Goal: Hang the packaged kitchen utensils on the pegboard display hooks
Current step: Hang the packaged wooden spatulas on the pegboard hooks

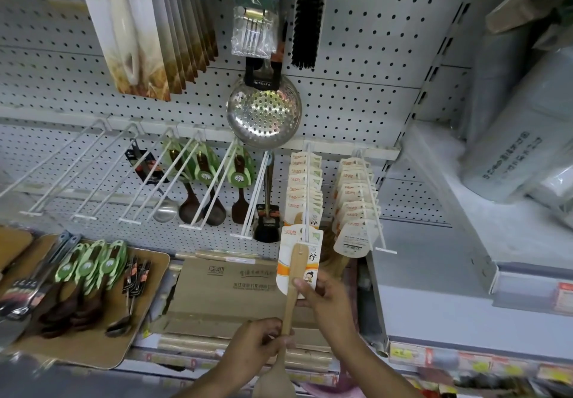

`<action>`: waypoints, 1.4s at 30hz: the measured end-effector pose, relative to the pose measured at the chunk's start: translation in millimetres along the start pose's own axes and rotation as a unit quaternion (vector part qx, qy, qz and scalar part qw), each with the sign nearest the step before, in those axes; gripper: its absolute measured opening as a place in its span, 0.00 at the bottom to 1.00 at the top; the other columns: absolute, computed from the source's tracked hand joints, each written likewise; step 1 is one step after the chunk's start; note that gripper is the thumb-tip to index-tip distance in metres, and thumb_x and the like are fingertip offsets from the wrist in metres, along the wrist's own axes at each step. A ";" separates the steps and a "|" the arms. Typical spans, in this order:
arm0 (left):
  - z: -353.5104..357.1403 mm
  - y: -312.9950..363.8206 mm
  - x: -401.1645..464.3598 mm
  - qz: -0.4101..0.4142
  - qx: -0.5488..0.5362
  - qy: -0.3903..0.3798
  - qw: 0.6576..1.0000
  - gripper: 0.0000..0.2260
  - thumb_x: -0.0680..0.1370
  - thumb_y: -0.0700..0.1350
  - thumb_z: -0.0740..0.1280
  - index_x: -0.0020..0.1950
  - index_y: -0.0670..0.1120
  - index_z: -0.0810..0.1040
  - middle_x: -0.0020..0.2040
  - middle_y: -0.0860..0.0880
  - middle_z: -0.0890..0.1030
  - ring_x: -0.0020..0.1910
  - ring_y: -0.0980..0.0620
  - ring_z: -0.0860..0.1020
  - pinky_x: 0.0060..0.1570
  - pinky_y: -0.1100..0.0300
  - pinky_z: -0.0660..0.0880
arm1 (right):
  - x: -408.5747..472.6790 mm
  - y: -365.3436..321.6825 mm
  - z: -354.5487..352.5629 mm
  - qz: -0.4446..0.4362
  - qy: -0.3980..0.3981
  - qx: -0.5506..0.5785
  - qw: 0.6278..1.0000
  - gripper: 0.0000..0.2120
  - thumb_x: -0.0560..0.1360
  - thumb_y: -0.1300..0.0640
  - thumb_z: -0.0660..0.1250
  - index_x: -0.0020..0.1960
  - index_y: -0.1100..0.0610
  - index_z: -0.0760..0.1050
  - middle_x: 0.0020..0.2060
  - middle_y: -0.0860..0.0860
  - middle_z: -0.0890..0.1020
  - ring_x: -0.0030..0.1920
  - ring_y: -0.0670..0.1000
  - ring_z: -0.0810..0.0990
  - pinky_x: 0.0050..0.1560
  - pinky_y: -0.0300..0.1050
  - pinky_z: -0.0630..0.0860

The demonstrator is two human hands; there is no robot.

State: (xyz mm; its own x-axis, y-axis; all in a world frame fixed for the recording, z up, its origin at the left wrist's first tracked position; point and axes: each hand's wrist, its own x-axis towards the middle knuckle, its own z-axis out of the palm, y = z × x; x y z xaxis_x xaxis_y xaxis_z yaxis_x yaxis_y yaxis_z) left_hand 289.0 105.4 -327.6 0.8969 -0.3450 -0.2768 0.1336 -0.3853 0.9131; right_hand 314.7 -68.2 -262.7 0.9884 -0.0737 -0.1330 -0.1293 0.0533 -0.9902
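The wooden spatula (290, 292) stands nearly upright, its card (298, 258) at the front tip of the hook (305, 199). The right hand (322, 297) pinches the card's lower edge, nearer the hook; the left hand (257, 346) grips the handle below

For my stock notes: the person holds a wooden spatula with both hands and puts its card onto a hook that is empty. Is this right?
Not quite. The head view shows the hook already carries many of the same cards. The rest holds: left hand grips the wooden spatula handle, right hand pinches its card.
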 end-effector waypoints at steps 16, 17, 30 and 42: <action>-6.0 -6.1 36.7 0.014 0.103 0.041 0.994 0.16 0.77 0.49 0.69 0.64 0.59 0.76 0.58 0.62 0.82 0.48 0.62 0.82 0.51 0.63 0.78 | 45.2 15.0 -13.2 -0.002 0.018 -0.101 0.995 0.17 0.71 0.48 0.75 0.57 0.51 0.77 0.48 0.47 0.85 0.49 0.48 0.84 0.48 0.57 0.83; -8.3 -10.6 34.0 0.011 0.119 0.053 0.991 0.19 0.78 0.50 0.69 0.68 0.59 0.73 0.62 0.62 0.79 0.53 0.62 0.81 0.54 0.64 0.78 | 43.4 20.2 -17.3 -0.005 0.029 -0.129 0.991 0.20 0.69 0.44 0.75 0.56 0.50 0.76 0.46 0.47 0.84 0.49 0.46 0.83 0.48 0.55 0.82; -89.2 -13.9 -50.1 0.109 0.266 0.194 0.938 0.17 0.80 0.56 0.63 0.69 0.64 0.70 0.68 0.66 0.73 0.67 0.67 0.71 0.66 0.64 0.71 | 39.5 7.7 -6.2 -0.210 -0.217 -0.429 0.851 0.18 0.80 0.43 0.60 0.68 0.46 0.71 0.65 0.39 0.72 0.62 0.35 0.70 0.61 0.27 0.66; -197.4 -7.1 -170.2 0.109 0.354 0.321 0.872 0.18 0.81 0.57 0.64 0.69 0.53 0.75 0.69 0.58 0.74 0.69 0.57 0.72 0.65 0.53 0.72 | 15.2 -23.7 155.6 -0.377 -0.369 -0.389 0.755 0.22 0.81 0.43 0.58 0.71 0.50 0.70 0.68 0.44 0.72 0.68 0.41 0.68 0.67 0.43 0.70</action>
State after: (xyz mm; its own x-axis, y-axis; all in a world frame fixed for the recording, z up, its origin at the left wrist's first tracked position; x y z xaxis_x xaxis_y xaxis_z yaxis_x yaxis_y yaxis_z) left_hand 218.6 335.9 -227.9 0.9499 -0.0146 0.3122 -0.1601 -0.8808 0.4457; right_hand 345.2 84.3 -234.6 0.5431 0.7992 0.2573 0.7680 -0.3490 -0.5370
